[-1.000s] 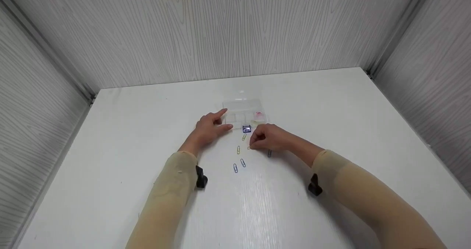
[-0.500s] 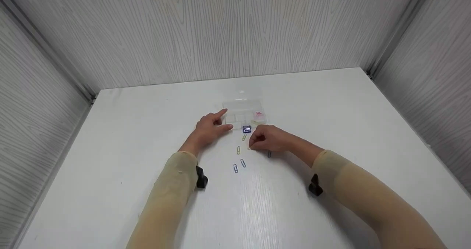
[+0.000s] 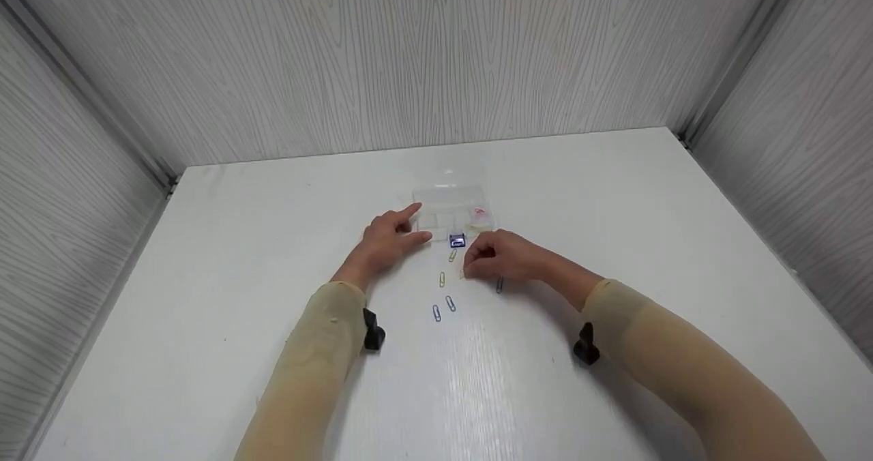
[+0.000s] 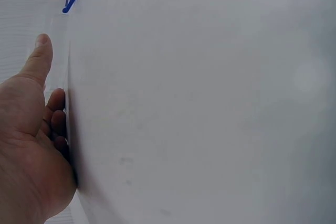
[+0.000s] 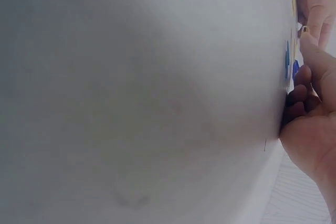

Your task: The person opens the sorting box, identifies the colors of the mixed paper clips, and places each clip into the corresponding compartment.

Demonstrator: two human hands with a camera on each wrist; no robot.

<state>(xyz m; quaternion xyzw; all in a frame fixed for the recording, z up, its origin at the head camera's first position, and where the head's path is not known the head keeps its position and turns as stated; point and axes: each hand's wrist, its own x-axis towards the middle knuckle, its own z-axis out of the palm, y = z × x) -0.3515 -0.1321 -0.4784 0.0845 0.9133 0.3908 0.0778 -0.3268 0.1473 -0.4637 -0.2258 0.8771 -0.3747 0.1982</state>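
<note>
Clear plastic divided box: sits on the white worktop; a pinkish-red piece shows at its right side, with something yellowish in front of that, so the work looks partly done.
Blue squarish clip: at the box's near edge; whether inside or just in front, I cannot tell.
Bare right hand: grip narrow, seemingly pinching a pale yellowish piece low over the worktop.
Bare left hand: grip wide, forefinger and thumb spread at the box's left side, apparently steadying it.
Yellow-green wire paper clip and yellow wire paper clip: loose before the box, seemingly left to do.
Two blue wire paper clips: nearer the person, likewise outstanding.
Dark wire paper clip: just beside the right hand, also outside the box.
</note>
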